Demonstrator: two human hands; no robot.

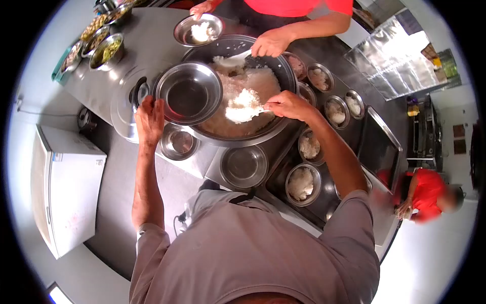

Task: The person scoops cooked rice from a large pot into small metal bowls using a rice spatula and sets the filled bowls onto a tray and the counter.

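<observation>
My left hand (pixel 149 119) is closed on the rim of an empty metal bowl (pixel 188 93), tilted over the left side of a large round pot (pixel 240 141). Cooked rice (pixel 263 80) fills much of the pot. In my right hand (pixel 288 105) is a serving spoon (pixel 264 110), its head hidden under a white heap of rice (pixel 244 105) above the pot. Across from me, a co-worker's hand (pixel 272 42) grips a rice paddle (pixel 234 61) inside the pot. That person's other hand (pixel 203 9) holds a metal bowl with some rice (pixel 203 32).
Several rice-filled bowls (pixel 302 184) stand to the right, near a dark tray (pixel 380 147). Empty bowls (pixel 244 166) sit on my side of the pot. A clear lid (pixel 124 114) lies left. Food bowls (pixel 107 51) line the far left. Another person (pixel 428 195) is at right.
</observation>
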